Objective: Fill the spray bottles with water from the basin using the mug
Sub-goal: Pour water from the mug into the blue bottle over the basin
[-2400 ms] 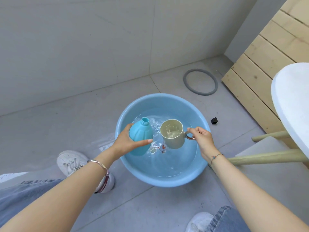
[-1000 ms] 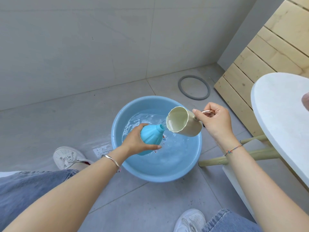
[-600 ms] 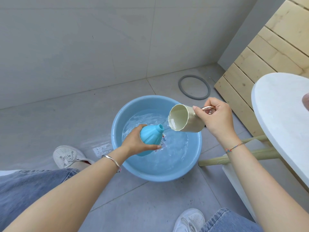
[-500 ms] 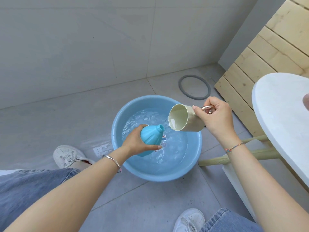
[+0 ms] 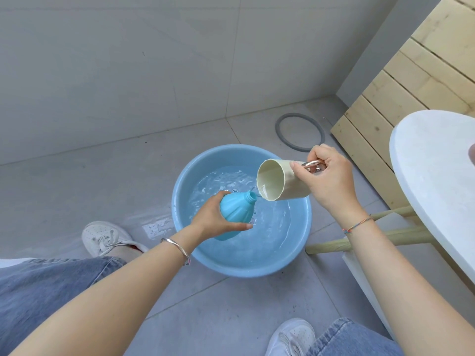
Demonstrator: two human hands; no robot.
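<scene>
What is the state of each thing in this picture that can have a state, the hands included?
spray bottle, uncapped, tilted toward the mug, held over the basin
mug, tipped on its side, water trickling from its lip at the bottle's mouth
basin, on the floor, holds rippled water
left hand, grips the bottle's body
right hand, grips the mug's handle
grey ring, lies flat
floor, wet beside the basin

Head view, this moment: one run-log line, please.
step: pouring | left hand grips tilted turquoise plastic bottle | right hand tips cream mug at its neck | over blue plastic basin holding water
</scene>
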